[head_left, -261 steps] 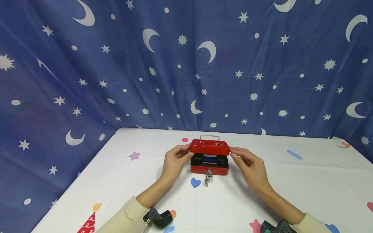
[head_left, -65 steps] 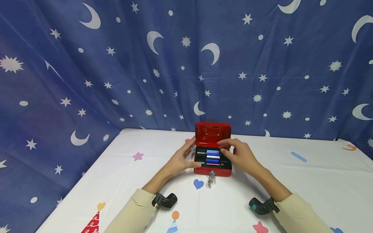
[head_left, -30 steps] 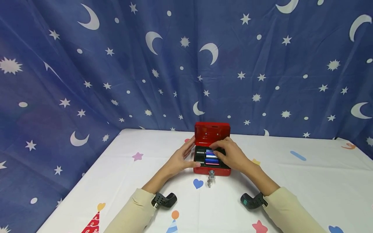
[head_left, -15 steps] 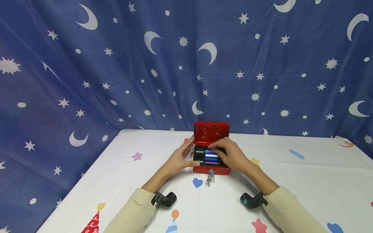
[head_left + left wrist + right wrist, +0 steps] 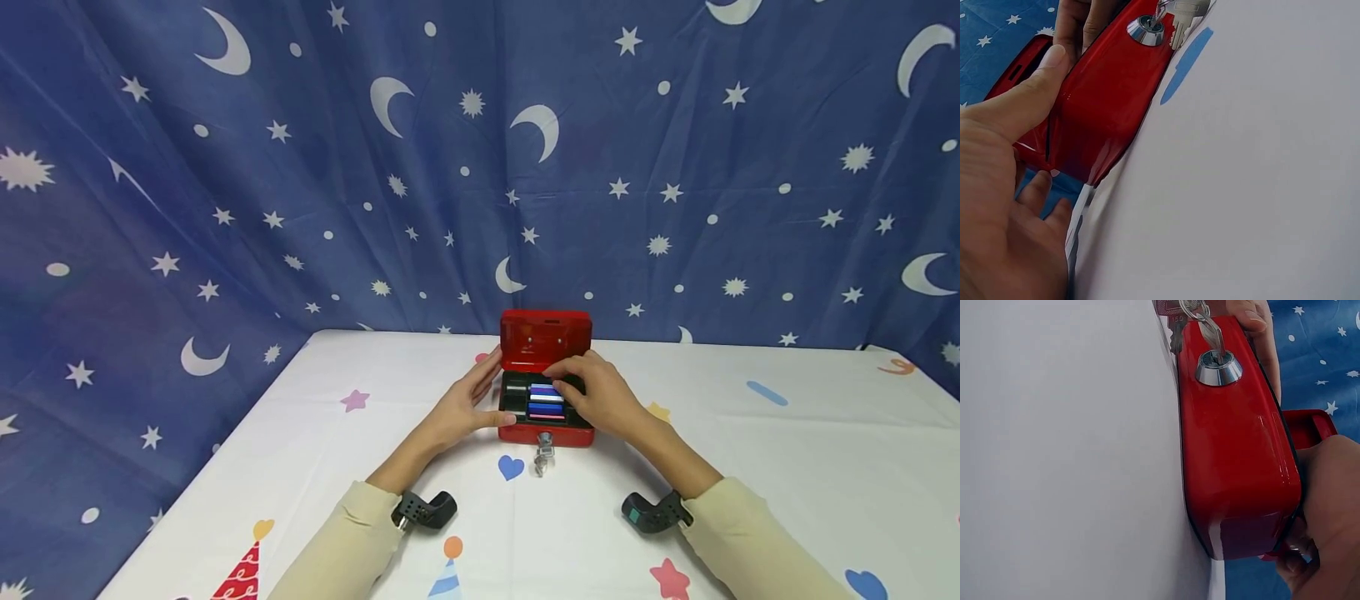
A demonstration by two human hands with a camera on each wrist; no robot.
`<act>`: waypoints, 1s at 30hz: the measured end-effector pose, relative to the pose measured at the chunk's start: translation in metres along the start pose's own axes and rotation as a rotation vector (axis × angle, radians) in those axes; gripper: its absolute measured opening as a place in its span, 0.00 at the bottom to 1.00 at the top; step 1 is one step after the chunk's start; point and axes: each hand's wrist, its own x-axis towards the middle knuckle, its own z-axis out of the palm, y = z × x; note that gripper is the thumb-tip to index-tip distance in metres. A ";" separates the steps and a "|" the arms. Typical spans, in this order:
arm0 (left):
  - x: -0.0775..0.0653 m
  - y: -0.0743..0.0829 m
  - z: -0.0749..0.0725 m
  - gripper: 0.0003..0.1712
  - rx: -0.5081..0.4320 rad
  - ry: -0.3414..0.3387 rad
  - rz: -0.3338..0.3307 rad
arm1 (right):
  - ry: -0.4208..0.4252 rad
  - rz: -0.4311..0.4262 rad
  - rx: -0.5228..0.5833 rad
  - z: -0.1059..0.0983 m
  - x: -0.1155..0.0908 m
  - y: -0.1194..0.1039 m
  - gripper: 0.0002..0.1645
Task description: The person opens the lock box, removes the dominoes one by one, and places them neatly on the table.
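Note:
A small red cash box [image 5: 517, 434] sits on the table with its lid [image 5: 546, 340] standing up at the back. Inside, a black tray [image 5: 514, 390] carries slim blue, white and pink bars [image 5: 546, 409] in its middle compartment; their kind is too small to tell. My left hand [image 5: 454, 414] holds the box's left side, thumb over the rim. My right hand [image 5: 600, 395] reaches over the tray's right part, fingers bent down at the right end of the bars; its fingertips are partly hidden. Keys [image 5: 1181, 22] hang from the front lock [image 5: 1219, 367].
A white tablecloth [image 5: 750, 467] with printed stars, hearts and party hats covers the table. Behind it hangs a blue curtain [image 5: 420, 200] with moons and stars. Dark wrist cameras [image 5: 427, 510] are strapped to both wrists.
The lid, half raised between both hands at first, now stands fully open. My right hand moved left over the bars, then shifted only slightly. My left hand stays on the box's left side.

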 end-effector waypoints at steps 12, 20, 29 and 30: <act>-0.001 -0.001 0.000 0.54 0.019 -0.004 0.015 | -0.106 0.062 0.013 0.000 0.000 -0.001 0.12; -0.002 0.000 0.000 0.54 0.042 -0.017 0.003 | -0.082 0.081 0.019 0.001 -0.001 -0.001 0.12; -0.002 0.000 -0.001 0.54 0.029 -0.023 -0.001 | -0.037 0.058 0.037 0.001 -0.001 0.000 0.12; -0.002 0.000 -0.002 0.54 0.030 -0.024 -0.002 | -0.030 0.056 0.041 0.001 -0.001 -0.001 0.13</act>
